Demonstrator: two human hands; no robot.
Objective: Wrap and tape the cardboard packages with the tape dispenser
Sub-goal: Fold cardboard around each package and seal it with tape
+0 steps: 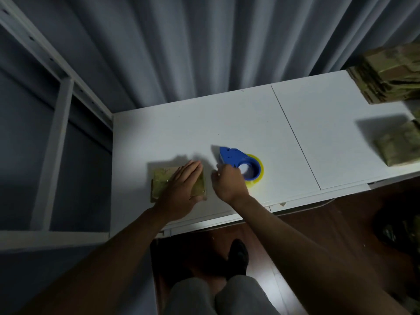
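A small flat cardboard package with a glossy taped face lies near the front left of the white table. My left hand lies flat on it with straight fingers, pressing it down. Just to the right sits the blue tape dispenser with a yellowish roll of tape, lying on the table. My right hand has its fingers curled at the dispenser's near side, gripping its edge; the fingertips are partly hidden.
A tall stack of cardboard packages stands at the table's back right, and another package lies at the right edge. A white metal shelf frame is on the left, grey curtains behind. My legs and a shoe are below the table edge.
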